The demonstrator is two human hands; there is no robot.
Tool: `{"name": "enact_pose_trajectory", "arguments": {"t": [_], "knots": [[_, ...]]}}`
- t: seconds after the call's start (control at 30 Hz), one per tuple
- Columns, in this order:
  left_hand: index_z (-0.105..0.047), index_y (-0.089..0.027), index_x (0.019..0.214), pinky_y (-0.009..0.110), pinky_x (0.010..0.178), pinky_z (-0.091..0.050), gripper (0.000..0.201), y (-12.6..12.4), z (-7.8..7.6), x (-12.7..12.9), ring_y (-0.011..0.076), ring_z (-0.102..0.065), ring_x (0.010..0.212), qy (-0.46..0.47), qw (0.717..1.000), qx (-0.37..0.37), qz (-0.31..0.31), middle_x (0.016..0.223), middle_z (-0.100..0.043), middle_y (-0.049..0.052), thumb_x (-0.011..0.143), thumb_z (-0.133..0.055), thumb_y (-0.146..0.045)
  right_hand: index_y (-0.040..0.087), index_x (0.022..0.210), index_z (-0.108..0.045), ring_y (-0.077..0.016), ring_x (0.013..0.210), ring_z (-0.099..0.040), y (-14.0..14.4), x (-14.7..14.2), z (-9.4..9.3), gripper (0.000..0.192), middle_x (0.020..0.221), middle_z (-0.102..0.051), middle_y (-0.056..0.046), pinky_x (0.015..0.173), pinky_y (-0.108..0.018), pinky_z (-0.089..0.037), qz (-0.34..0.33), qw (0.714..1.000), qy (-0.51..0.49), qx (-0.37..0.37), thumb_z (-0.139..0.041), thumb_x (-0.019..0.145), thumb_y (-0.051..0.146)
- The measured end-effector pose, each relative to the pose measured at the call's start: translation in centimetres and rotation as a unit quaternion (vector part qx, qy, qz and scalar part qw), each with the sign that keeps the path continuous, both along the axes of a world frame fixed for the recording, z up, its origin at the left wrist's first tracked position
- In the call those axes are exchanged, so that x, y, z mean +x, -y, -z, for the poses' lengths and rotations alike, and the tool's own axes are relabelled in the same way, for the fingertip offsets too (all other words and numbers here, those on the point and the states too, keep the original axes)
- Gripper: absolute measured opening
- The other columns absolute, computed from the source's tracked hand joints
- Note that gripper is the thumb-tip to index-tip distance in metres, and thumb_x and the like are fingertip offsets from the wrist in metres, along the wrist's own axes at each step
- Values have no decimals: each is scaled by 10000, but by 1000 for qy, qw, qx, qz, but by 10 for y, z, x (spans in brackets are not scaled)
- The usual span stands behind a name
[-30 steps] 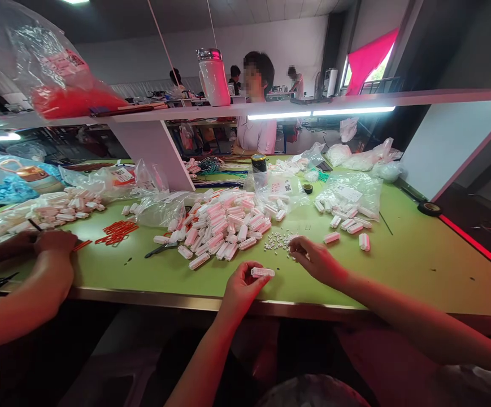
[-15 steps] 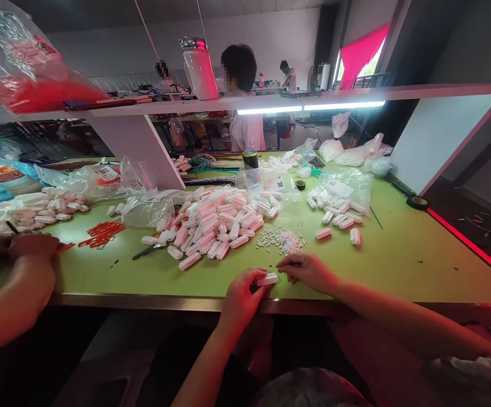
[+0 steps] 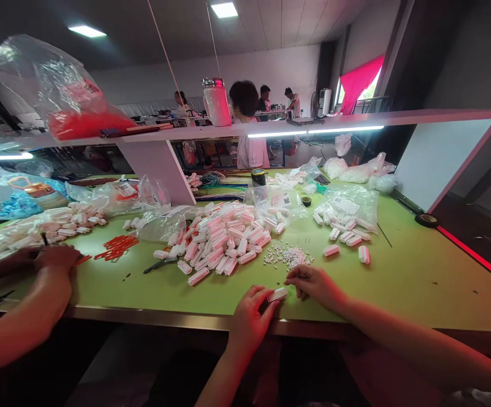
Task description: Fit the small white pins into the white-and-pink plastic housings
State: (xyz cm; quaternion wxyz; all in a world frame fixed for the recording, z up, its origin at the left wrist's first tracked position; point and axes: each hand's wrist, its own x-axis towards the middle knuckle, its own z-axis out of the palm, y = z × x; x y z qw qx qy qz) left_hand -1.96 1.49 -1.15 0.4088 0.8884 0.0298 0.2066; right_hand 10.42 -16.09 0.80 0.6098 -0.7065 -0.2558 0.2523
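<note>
My left hand (image 3: 251, 314) grips a white plastic connector housing (image 3: 277, 294) by one end, just over the table's front edge. Rows of small holes show on the side of the housing that faces me. Close to its right end, my right hand (image 3: 313, 284) is closed in a pinch, fingertips apart from the housing; anything between them is too small to make out. Behind my right hand lies a scatter of tiny white pieces (image 3: 292, 256). Further left is a large heap of similar white housings (image 3: 224, 237).
A co-worker's hands (image 3: 54, 257) work at the left, near orange strips (image 3: 116, 247). Scissors (image 3: 159, 264) lie beside the heap. Clear bags (image 3: 351, 203) of housings and black tape rolls (image 3: 426, 220) sit further back, under a shelf (image 3: 338, 122) carrying a white bottle (image 3: 218, 104).
The camera view has tilted up, so everything sits lower in the picture. The housing has turned slightly in my left hand and shows more of its holes. My right hand stays pinched beside it.
</note>
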Motion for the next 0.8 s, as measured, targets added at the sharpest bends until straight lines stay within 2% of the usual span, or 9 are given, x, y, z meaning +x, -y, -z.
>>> {"name": "enact_pose_trajectory", "arguments": {"t": [0.17,0.27,0.37,0.43,0.63,0.8], "knots": [[-734,-219,948,324,792,-535,169,2,-9,8,206,-657,834,-26,999,-36,-20,882,-695,40,842,-674,-336,166,898,-668,-88,461,-486,2,3,4,340,524,-537,62,458,-202,-391,14,999,45,-21,-636,840,499],[-731,-226,959,324,811,-517,167,4,-9,8,205,-653,859,-29,999,-31,-15,906,-694,39,865,-646,-336,182,903,-684,-99,508,-508,3,4,5,301,578,-562,45,511,-220,-421,22,992,124,-23,-606,895,473],[-725,-231,986,322,815,-510,185,5,-6,4,206,-653,874,-30,999,-22,-8,938,-693,42,888,-626,-352,192,860,-691,-148,726,-607,3,4,4,263,772,-650,-21,699,-277,-495,26,966,258,4,-590,942,421],[-722,-229,997,326,821,-508,195,6,-5,3,209,-653,881,-31,999,-13,-9,941,-691,45,893,-625,-363,192,843,-693,-175,851,-623,2,4,4,251,867,-663,-52,795,-308,-501,16,947,322,18,-581,964,381],[-718,-226,1010,334,831,-506,192,7,-5,2,215,-653,888,-33,999,9,-10,945,-686,49,904,-608,-341,186,871,-706,-175,860,-640,-2,6,10,217,886,-664,-58,801,-304,-513,-22,928,373,-13,-558,989,293],[-722,-229,1008,335,825,-503,209,8,-5,0,219,-656,876,-32,999,16,-12,928,-685,50,909,-598,-365,181,943,-708,-175,890,-651,-2,4,11,216,948,-668,-74,809,-289,-522,-46,891,446,-66,-506,1003,230]]}}
